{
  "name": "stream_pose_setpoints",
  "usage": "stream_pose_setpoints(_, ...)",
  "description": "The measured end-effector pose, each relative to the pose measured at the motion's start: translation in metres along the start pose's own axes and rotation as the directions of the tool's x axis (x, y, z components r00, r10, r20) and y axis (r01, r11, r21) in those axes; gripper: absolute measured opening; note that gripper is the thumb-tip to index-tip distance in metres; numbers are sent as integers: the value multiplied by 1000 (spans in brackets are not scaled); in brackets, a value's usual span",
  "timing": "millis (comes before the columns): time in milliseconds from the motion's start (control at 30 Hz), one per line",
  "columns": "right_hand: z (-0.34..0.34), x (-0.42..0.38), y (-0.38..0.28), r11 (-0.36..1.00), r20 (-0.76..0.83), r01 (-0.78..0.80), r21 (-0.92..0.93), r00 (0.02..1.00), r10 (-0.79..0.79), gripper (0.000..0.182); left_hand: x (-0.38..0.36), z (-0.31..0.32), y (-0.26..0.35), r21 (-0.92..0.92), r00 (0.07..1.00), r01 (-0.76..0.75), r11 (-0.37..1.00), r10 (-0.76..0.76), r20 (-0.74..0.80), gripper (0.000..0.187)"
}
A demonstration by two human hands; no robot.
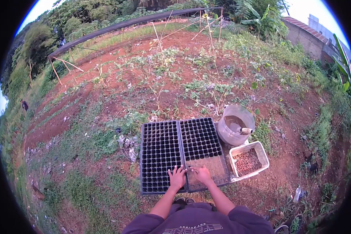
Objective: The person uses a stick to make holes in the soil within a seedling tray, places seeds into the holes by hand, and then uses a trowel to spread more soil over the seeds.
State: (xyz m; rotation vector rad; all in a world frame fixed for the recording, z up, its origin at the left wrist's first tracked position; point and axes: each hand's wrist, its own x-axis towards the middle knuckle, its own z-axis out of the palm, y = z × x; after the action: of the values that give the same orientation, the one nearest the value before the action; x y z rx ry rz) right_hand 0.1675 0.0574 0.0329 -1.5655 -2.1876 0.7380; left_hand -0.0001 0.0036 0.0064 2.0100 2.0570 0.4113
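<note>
Two black seedling trays lie side by side. The left seedling tray (160, 156) shows dark cells all over. In the right seedling tray (201, 134) the far cells are dark and hollow, while brown soil (214, 165) covers the near part. My left hand (178, 178) rests with fingers spread on the left tray's near right side, by the seam. Over the soil's left edge, my right hand (201, 174) has its fingers drawn together, pointing at the seam. A small dark thing shows at its fingertips, too small to name.
Right of the trays stands a translucent bucket (226, 130) with soil and a light-coloured cylindrical object (245, 131) inside. Nearer, a white rectangular tub (264, 159) holds small reddish-brown pieces (247, 163). A plastic bottle (297, 194) lies on the ground. A person (24, 105) is far left.
</note>
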Motion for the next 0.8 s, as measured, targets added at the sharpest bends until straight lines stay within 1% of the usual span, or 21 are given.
stream_pose_setpoints(67,-3,-3,-5,999,-42,-41,-18,998,41,24,1,-2,0,-13,999,4,1000,-3,40,39)
stream_pose_setpoints(100,-1,-4,-4,999,-39,-45,-20,998,44,24,1,-4,0,-15,996,13,1000,-12,86,40)
stream_pose_setpoints(167,2,-4,-1,999,-37,-34,17,999,35,23,3,-9,1,-14,994,15,1000,-14,111,41)
stream_pose_setpoints(200,9,-3,6,999,-34,-42,17,998,43,23,2,-10,2,-10,991,18,1000,-17,134,42)
stream_pose_setpoints(267,28,0,24,1000,-63,11,-1,998,-11,23,3,-16,5,-12,986,22,1000,-20,164,43)
stream_pose_setpoints(300,24,-3,20,1000,-62,5,0,998,-5,23,4,-18,5,-12,982,31,999,-28,186,44)
stream_pose_setpoints(367,8,-8,4,996,-114,24,82,993,-14,24,4,-21,4,-2,979,22,1000,-21,200,44)
stream_pose_setpoints(467,10,-10,6,994,-124,10,111,992,4,24,2,-23,3,-3,974,9,1000,-8,227,47)
stream_pose_setpoints(533,10,-10,6,990,-103,-21,139,994,35,24,3,-26,3,4,968,2,1000,-3,253,48)
stream_pose_setpoints(600,9,-11,5,984,-81,-54,169,994,68,24,2,-29,4,4,969,0,1000,-1,248,48)
stream_pose_setpoints(700,2,-8,-1,988,-92,-52,144,994,66,24,1,-30,3,28,976,-18,999,12,216,47)
stream_pose_setpoints(800,-3,-4,1,982,-77,-52,182,995,67,24,3,-26,2,24,979,-22,999,17,205,46)
